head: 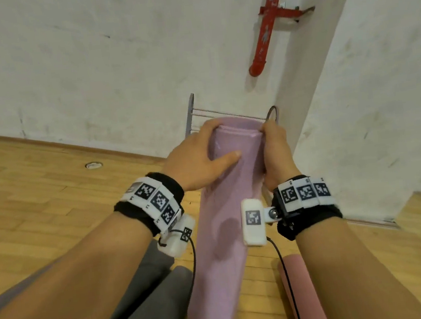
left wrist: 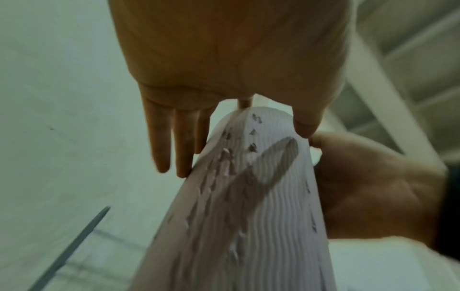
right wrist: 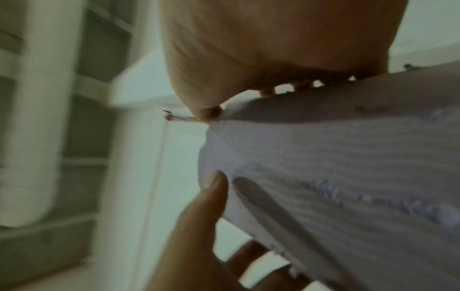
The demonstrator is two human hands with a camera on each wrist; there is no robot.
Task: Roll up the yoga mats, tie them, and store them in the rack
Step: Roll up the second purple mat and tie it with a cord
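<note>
In the head view I hold a rolled lilac yoga mat [head: 221, 236] lengthwise in front of me, its far end raised toward a grey metal rack [head: 190, 114] at the wall. My left hand [head: 196, 158] grips that far end, fingers over the tip and thumb across the top. On the mat's right side, my right hand [head: 275, 146] curls round the roll. The left wrist view shows the ribbed mat [left wrist: 248, 206] between my left hand [left wrist: 224, 59] and right hand [left wrist: 373, 187]. The right wrist view is blurred, with my right hand [right wrist: 273, 49] on the mat [right wrist: 348, 157].
Grey mats [head: 151, 292] lie on the wooden floor at lower left. A rolled pink mat [head: 298, 293] lies at lower right. A red pipe [head: 265, 29] runs down the white wall above the rack, and a white pillar [head: 379, 87] juts out on the right.
</note>
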